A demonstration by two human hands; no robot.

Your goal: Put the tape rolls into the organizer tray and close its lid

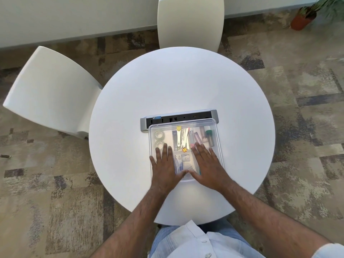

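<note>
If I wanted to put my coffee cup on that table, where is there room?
Most of the round white table is bare: the far half beyond the grey power strip, and the wide margins left and right of the clear plastic organizer tray. The near middle is crowded, where the left hand and right hand lie flat on the tray's lid.

Round white surface (130, 101), matte, mostly bare. Two items directly on it, both right of centre on the near half. Grey power strip (178, 118) lies crosswise, dark socket panel facing up. Clear plastic organizer tray (219, 146) sits just near of it, its far edge overlapping the strip's near edge; clear lid (167, 127) is on top, contents visible through it. Tray's near edge stops short of the surface rim. Surface stands on patchy brown-grey carpet (55, 183).
</note>
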